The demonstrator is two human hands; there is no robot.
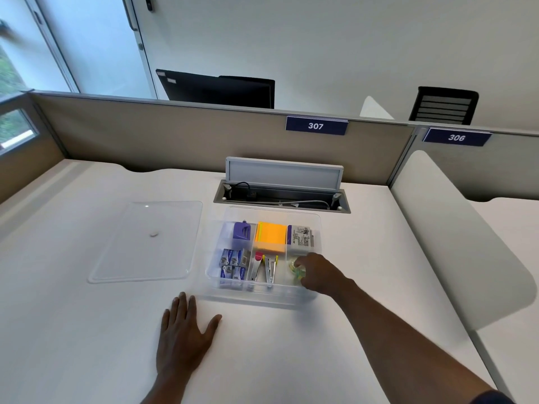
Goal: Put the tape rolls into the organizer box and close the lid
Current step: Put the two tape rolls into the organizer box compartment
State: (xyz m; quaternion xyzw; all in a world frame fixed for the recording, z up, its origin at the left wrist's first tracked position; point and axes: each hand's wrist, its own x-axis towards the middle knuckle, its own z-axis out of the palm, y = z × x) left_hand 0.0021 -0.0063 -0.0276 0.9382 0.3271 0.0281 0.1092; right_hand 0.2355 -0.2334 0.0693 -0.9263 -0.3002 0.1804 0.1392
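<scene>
A clear plastic organizer box (pixel 262 298) stands open on the white desk, divided into compartments. My right hand (pixel 319 274) reaches into its front right compartment, fingers closed around a clear tape roll with a green core (pixel 295 269). The tape roll is partly hidden by my fingers. The box's clear flat lid (pixel 145 243) lies on the desk to the left of the box. My left hand (pixel 185 338) rests flat on the desk in front of the box, fingers spread, holding nothing.
Inside the box are orange sticky notes (pixel 271 236), a purple item (pixel 242 230), staple boxes (pixel 232 265), staplers (pixel 269 271) and a labelled packet (pixel 302 236). An open cable tray (pixel 280 196) sits behind the box. A partition with signs 307 and 306 bounds the desk.
</scene>
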